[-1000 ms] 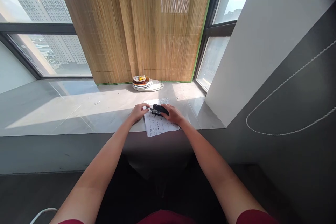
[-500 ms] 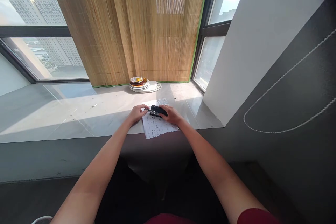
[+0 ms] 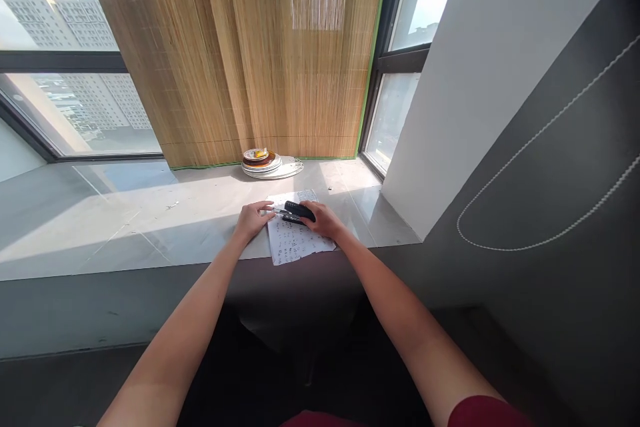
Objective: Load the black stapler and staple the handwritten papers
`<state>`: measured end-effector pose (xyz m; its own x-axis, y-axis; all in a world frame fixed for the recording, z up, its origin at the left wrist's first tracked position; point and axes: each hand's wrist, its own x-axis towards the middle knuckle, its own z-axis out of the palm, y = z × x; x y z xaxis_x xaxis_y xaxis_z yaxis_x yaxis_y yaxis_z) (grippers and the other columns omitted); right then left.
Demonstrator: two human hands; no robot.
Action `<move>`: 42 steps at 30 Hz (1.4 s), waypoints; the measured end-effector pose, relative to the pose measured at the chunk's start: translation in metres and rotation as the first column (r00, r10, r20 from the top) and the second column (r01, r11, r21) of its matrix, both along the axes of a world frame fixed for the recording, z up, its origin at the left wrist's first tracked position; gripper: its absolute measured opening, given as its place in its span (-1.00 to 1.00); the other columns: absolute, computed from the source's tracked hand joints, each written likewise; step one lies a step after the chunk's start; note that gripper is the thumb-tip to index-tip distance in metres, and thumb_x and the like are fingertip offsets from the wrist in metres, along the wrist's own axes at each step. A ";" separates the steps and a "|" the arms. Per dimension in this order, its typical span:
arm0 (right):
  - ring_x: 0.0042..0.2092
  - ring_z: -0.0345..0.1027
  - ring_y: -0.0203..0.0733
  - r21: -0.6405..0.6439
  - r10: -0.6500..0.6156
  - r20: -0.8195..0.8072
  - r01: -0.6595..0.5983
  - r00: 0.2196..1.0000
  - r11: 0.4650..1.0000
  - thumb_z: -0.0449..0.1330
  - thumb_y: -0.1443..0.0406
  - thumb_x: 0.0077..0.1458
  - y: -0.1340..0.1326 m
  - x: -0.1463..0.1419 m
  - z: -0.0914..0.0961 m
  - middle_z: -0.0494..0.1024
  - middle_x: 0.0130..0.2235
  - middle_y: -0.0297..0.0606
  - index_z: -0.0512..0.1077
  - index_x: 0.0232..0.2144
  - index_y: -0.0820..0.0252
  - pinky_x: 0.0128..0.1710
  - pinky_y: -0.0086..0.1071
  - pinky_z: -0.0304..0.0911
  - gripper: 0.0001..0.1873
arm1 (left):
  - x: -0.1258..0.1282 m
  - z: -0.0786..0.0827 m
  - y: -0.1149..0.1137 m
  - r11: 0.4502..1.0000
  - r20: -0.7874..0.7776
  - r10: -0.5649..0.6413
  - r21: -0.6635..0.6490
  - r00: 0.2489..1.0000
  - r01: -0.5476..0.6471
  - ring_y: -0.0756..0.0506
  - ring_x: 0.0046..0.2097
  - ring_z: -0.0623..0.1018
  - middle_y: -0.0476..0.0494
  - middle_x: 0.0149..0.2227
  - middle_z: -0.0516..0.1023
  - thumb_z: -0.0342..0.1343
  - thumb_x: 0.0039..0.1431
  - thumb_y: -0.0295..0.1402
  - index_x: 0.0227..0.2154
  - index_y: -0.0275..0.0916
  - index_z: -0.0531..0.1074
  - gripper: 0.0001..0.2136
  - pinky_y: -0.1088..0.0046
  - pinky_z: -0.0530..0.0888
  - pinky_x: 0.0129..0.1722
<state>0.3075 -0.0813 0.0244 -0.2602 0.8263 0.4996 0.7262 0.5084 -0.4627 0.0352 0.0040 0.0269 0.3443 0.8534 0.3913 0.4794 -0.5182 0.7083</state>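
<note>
1. A black stapler (image 3: 299,211) is held over the far part of a sheet of paper (image 3: 296,245), which lies flat on the worktop (image 3: 125,213) close to its near edge.
2. The right hand (image 3: 324,221) is laid over the right end of the stapler, with its fingers closed around the body.
3. The left hand (image 3: 251,219) is set at the left edge of the paper, its fingers curled and their tips brought up to the stapler's metal left end. Whether that end is gripped or only touched cannot be told.
4. The paper is covered in small dark writing, too small to be read. Its near edge is placed just short of the worktop's edge.
5. A stack of plates (image 3: 263,162) is seen further back, well apart from the hands, at the foot of a bamboo blind (image 3: 280,47).
6. The blind is hung in front of the middle of the window (image 3: 65,100). Tall buildings are seen through the glass on the left.
7. A bead chain (image 3: 550,180) is hung in a loop on the dark wall at the right.
</note>
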 end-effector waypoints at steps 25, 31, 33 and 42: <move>0.00 0.53 0.14 0.128 -0.332 -0.230 0.366 0.915 0.922 0.27 0.26 0.17 -0.017 0.103 -0.006 0.64 -0.03 -0.11 0.57 0.02 0.08 0.03 0.02 0.44 -0.65 | 0.007 0.011 -0.020 0.959 -0.382 -0.238 0.050 0.893 0.278 -0.10 -0.34 0.53 -0.12 -0.14 0.65 0.11 0.29 -0.29 0.00 -0.14 0.61 -0.70 0.39 0.41 -0.29; -0.05 0.54 0.06 0.022 -0.137 -0.190 0.144 0.972 0.989 0.36 0.20 0.13 0.003 0.125 0.000 0.65 -0.06 -0.18 0.60 0.04 0.07 0.03 -0.01 0.44 -0.60 | 0.045 0.024 -0.001 0.871 -0.577 -0.293 0.169 0.762 0.462 -0.31 0.11 0.55 -0.24 0.16 0.57 0.10 0.40 -0.15 0.07 -0.14 0.59 -0.67 0.13 0.50 0.09; -0.03 0.55 0.04 -0.045 -0.023 -0.216 0.014 0.976 0.999 0.41 0.14 0.12 0.019 0.126 0.003 0.66 -0.05 -0.18 0.61 0.06 0.05 0.01 -0.04 0.45 -0.55 | 0.060 0.029 0.014 0.804 -0.640 -0.349 0.172 0.685 0.570 -0.39 0.29 0.42 -0.30 0.33 0.42 0.13 0.41 -0.07 0.20 -0.10 0.54 -0.59 -0.03 0.37 0.27; 0.09 0.54 0.07 -0.186 0.207 -0.264 -0.260 0.942 0.947 0.42 0.04 0.18 0.067 0.141 0.007 0.63 0.09 -0.15 0.55 0.21 0.03 0.11 -0.01 0.47 -0.42 | 0.091 0.019 0.049 0.704 -0.682 -0.557 -0.086 0.473 0.705 -0.51 0.55 -0.11 -0.16 0.59 -0.21 -0.06 0.47 0.14 0.49 0.23 0.10 -0.39 -0.38 -0.10 0.43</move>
<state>0.4487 -0.0140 0.0318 -0.3542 0.8511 0.3876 0.4540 0.5188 -0.7244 0.1263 0.0533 0.0461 0.9713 0.2367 -0.0241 0.2358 -0.9438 0.2318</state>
